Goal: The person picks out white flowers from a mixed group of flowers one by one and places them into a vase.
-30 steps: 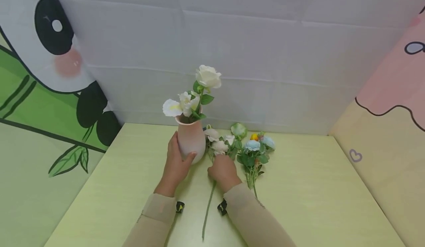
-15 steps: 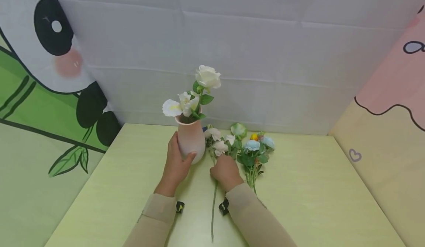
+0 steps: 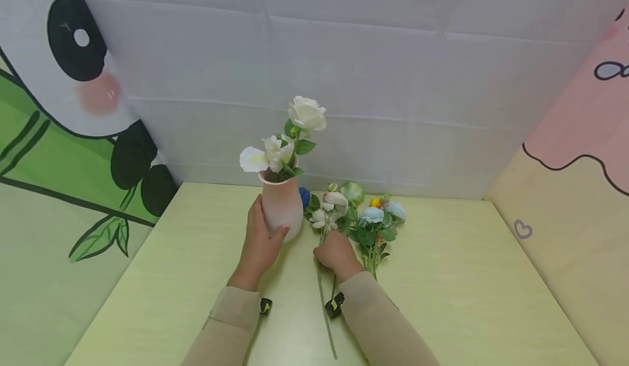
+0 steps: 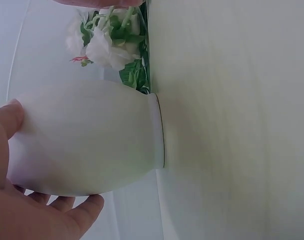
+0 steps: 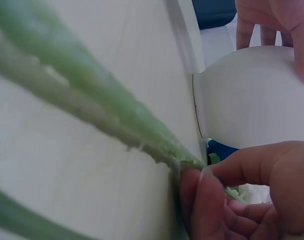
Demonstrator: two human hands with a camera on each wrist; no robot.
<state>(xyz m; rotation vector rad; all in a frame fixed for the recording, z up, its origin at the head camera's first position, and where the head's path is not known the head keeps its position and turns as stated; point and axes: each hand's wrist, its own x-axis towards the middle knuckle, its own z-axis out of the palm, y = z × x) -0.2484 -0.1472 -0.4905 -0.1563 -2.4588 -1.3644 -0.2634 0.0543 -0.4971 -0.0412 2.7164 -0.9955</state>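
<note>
My left hand point(image 3: 260, 246) holds a pale pink-white vase point(image 3: 284, 207) around its side. In the left wrist view the thumb is on one side of the vase point(image 4: 87, 140) and the fingers on the other, and its base meets the table. A tall white rose point(image 3: 307, 114) and a white iris-like flower point(image 3: 255, 159) stand in its mouth. Just right of the vase, my right hand point(image 3: 338, 254) pinches the stem point(image 3: 325, 314) of a flower with cream-white blossoms point(image 3: 336, 200). Thumb and fingertip meet on the green stem point(image 5: 107, 102) in the right wrist view.
Light blue flowers point(image 3: 372, 215) with a yellow bloom point(image 3: 375, 202) lie right of my right hand. A green-white round flower point(image 3: 353, 192) is behind, and a blue bloom point(image 3: 304, 197) peeks out beside the vase. A grey-white cloth wall point(image 3: 417, 109) closes the table's back edge.
My right hand has shifted slightly right, and the stem's lower end has swung to the right. The cream-white blossoms have turned and moved, showing more of the blue bloom. The left hand and vase stay put.
</note>
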